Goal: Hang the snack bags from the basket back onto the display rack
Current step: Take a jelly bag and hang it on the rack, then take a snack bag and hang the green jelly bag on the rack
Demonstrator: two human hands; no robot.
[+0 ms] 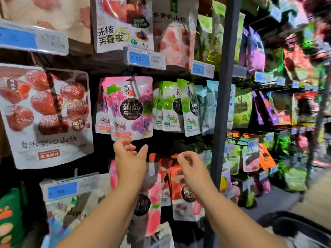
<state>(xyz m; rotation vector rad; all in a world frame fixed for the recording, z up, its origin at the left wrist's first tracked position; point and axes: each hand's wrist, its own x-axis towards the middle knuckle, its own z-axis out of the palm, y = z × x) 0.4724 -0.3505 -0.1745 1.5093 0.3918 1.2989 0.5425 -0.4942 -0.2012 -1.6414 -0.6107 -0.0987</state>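
A pink grape-jelly snack bag hangs on a rack hook at mid height, in front of other pink bags. My left hand is raised just under its bottom edge, fingers loosely curled, holding nothing. My right hand hovers lower and to the right, fingers loosely bent and empty, in front of red and pink bags on the row below. The dark basket shows at the bottom right corner; I cannot see what is in it.
Green jelly bags hang right of the pink ones. A large hawthorn bag hangs at the left. Price tags stick out above the hooks. A dark upright post divides the rack from more packed hooks on the right.
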